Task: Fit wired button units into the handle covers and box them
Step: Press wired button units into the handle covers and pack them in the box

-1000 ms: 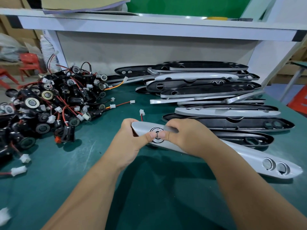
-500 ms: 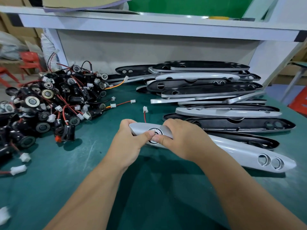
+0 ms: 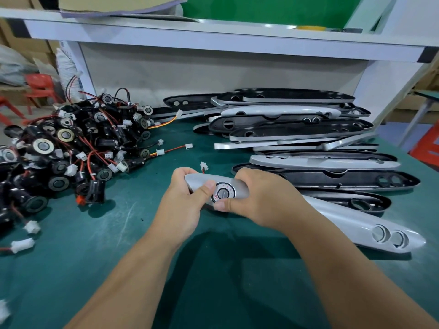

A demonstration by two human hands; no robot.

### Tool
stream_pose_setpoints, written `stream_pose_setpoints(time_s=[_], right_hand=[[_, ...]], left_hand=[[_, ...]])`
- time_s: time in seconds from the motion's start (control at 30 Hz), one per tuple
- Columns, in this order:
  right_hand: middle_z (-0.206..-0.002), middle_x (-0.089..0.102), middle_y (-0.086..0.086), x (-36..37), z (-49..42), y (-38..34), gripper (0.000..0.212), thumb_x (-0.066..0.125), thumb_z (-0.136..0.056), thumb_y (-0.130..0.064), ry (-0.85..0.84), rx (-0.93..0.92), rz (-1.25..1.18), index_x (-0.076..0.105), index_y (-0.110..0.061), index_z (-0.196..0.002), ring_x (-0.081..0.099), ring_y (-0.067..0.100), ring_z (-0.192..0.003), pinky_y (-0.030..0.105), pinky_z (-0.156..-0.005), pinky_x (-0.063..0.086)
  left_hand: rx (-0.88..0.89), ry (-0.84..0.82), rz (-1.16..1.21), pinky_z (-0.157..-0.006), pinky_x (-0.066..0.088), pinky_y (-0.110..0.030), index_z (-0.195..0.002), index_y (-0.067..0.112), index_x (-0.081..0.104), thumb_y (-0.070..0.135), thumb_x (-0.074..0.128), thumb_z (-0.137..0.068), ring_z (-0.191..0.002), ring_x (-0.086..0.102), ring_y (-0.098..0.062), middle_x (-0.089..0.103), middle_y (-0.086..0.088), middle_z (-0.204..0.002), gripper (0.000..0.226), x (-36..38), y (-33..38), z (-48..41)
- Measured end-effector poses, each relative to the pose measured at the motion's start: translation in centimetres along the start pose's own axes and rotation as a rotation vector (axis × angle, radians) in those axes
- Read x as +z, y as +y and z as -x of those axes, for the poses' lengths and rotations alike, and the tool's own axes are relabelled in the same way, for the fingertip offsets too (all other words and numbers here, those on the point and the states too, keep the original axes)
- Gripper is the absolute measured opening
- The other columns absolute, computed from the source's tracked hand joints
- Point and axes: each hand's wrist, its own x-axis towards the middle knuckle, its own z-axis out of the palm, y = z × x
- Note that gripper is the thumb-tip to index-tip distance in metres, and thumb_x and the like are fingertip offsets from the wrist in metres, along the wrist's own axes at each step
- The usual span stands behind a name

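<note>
- A single wide-angle view, taken from a camera worn on the person's head. It faces forward and down across a dark green table mat (image 3: 71,269).
- The camera is close to the work. Two bare forearms come in from the near edge and fill much of the lower half.
- At the centre of the frame, the left hand (image 3: 183,205) and right hand (image 3: 261,198) both grip a long silver plastic handle cover (image 3: 344,224).
- On the left, the view takes in a heap of black round button units with red wires (image 3: 71,148).
- On the right is a stack of black and silver handle covers (image 3: 297,129).
- At the far side, a white shelf beam (image 3: 213,41) crosses the whole frame, slanting down toward the right.
- Past the table's far left edge, a red plastic chair (image 3: 39,87) is visible.
</note>
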Motion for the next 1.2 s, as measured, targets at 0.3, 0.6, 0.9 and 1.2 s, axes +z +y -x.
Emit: stream_pose_setpoints(time_s=[0.3, 0.6, 0.9, 1.2], right_hand=[[-0.076, 0.051, -0.007, -0.4, 0.3, -0.1, 0.048, 0.059, -0.072, -0.067, 0.014, 0.003, -0.035, 0.051, -0.021, -0.084, 0.044, 0.007, -0.067, 0.028, -0.057, 0.033], [-0.072, 0.049, -0.01, 0.1, 0.8, -0.5, 0.057, 0.051, -0.063, -0.08, 0.187, 0.017, 0.109, 0.041, -0.026, -0.076, 0.046, 0.006, -0.066, 0.029, -0.056, 0.028], [-0.122, 0.05, -0.016, -0.9, 2.5, 4.7, 0.083, 0.053, -0.059, -0.082, 0.02, 0.006, 0.237, 0.027, -0.046, -0.129, 0.046, 0.013, -0.115, 0.041, -0.094, 0.036], [-0.109, 0.06, -0.009, -4.3, 10.1, 15.2, 0.07, 0.06, -0.053, -0.077, 0.299, 0.332, 0.36, 0.05, -0.033, -0.106, 0.054, 0.021, -0.102, 0.041, -0.086, 0.039]], left_hand=[[0.04, 0.041, -0.049, -0.092, 0.048, -0.053, -0.094, 0.031, 0.047, 0.028, 0.061, -0.092, -0.096, 0.064, -0.029, 0.067, -0.005, -0.092, 0.014, -0.1, -0.3, 0.1], [0.102, 0.031, -0.093, -0.086, 0.049, -0.047, -0.092, 0.034, 0.044, 0.027, 0.059, -0.093, -0.09, 0.064, -0.029, 0.067, -0.003, -0.087, 0.017, 0.0, 0.1, 0.1], [0.072, 0.088, 0.02, -0.094, 0.047, -0.056, -0.089, 0.038, 0.051, 0.048, 0.06, -0.072, -0.1, 0.061, -0.033, 0.066, -0.003, -0.094, 0.022, -1.3, -0.1, -0.8], [0.135, 0.025, 0.065, -0.095, 0.044, -0.06, -0.08, 0.054, 0.051, 0.062, 0.06, -0.061, -0.104, 0.059, -0.038, 0.065, -0.006, -0.097, 0.022, -0.4, 1.4, 0.3]])
